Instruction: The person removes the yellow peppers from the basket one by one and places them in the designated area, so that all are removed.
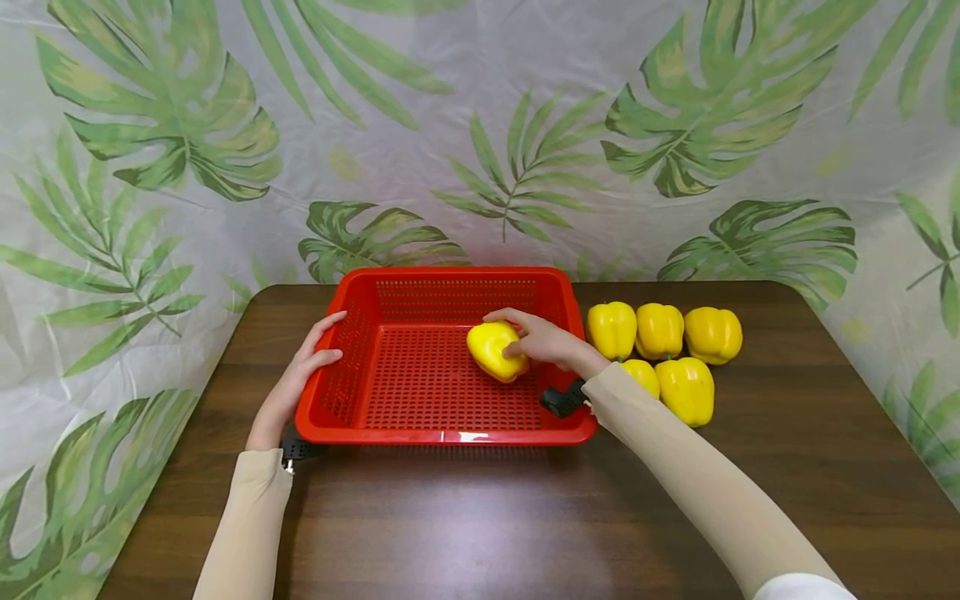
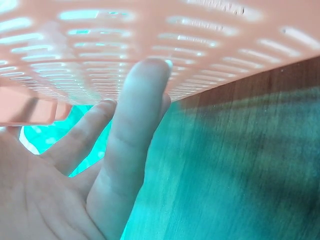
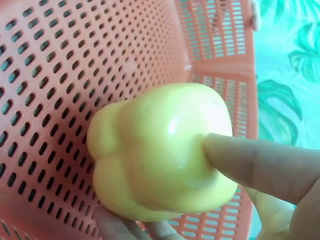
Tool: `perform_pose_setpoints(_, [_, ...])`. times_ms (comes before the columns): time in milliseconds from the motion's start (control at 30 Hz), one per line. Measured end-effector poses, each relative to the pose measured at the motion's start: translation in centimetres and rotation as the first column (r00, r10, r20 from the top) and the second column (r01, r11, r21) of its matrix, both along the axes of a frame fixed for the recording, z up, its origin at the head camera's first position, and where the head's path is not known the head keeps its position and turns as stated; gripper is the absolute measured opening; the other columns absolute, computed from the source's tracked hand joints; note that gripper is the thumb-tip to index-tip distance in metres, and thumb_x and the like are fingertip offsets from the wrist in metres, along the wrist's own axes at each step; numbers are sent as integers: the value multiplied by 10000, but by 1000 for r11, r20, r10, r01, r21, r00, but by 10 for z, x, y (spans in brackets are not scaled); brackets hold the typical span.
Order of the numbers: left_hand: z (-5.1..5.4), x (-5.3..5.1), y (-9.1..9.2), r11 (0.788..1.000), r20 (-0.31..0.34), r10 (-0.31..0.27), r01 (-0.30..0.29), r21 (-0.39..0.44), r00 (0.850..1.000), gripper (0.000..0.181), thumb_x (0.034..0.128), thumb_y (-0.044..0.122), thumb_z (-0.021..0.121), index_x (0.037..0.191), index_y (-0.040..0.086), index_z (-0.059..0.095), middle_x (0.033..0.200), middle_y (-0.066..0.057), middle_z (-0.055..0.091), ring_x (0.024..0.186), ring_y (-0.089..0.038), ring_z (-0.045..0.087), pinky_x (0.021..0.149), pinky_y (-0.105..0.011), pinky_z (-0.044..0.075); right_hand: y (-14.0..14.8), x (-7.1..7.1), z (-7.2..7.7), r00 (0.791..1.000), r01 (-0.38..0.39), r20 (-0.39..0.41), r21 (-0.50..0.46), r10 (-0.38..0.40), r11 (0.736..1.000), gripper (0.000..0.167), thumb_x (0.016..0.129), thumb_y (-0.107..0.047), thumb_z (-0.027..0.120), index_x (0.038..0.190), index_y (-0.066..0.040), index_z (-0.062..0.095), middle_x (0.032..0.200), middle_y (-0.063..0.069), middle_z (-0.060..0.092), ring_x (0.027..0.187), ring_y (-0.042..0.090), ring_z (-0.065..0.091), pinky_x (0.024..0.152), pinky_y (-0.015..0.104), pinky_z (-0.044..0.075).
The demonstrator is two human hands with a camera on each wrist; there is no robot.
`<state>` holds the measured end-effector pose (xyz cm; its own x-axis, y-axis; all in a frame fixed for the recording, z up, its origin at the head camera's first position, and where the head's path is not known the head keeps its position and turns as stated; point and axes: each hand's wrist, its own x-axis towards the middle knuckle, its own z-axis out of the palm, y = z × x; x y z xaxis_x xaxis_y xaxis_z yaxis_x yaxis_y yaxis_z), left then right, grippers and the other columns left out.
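A red perforated plastic basket (image 1: 457, 437) stands on the table, its slotted wall (image 2: 100, 65) looming over the fingers in the left wrist view. My left hand (image 1: 300, 379) holds its left side, with thumb and index finger reaching over the rim; other fingers (image 2: 132, 125) lie against the outside. My right hand (image 1: 551, 342) grips a yellow bell pepper (image 1: 492, 350) inside the basket, toward its right side. In the right wrist view the thumb (image 3: 260, 160) presses one side of the pepper (image 3: 155, 150), while fingertips show below it. Whether the pepper touches the basket floor, I cannot tell.
Several more yellow bell peppers (image 1: 686, 392) sit in two rows on the table just right of the basket, partly behind the right forearm. The dark wooden table (image 1: 465, 533) extends toward me. A leaf-patterned curtain (image 1: 517, 150) hangs behind it.
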<state>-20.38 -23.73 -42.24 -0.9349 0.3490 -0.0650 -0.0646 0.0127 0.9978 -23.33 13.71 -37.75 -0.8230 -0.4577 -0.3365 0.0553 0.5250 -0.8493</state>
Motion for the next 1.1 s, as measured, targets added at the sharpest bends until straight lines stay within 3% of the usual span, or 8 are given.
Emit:
perform_pose_setpoints(133, [0, 1, 0, 1000, 4, 4, -3, -14, 1000, 541, 1014, 151, 365, 1512, 292, 206, 1433, -147, 248, 1124, -325, 460, 834, -370, 513, 2, 2, 2, 999, 9, 38, -85, -6, 996, 554, 915, 4, 548, 1432, -129, 401, 1336, 213, 407, 1040, 308, 485, 783, 414, 506])
perform_pose_setpoints(433, [0, 1, 0, 1000, 8, 5, -4, -16, 1000, 545, 1010, 152, 369, 1510, 295, 208, 1441, -139, 243, 1140, -338, 446, 842, -376, 511, 12, 8, 13, 1000, -9, -11, -175, 7, 984, 584, 913, -29, 567, 1450, -149, 372, 1393, 164, 354, 1154, 340, 419, 812, 444, 503])
perform_pose_setpoints(1100, [0, 1, 0, 1000, -1, 4, -4, -27, 1000, 548, 1010, 157, 374, 1513, 290, 201, 1443, -140, 236, 1130, -334, 448, 836, -367, 512, 48, 22, 35, 993, 2, -116, -187, -25, 982, 589, 940, -154, 607, 1468, -180, 348, 1429, 148, 308, 1251, 340, 344, 868, 431, 486])
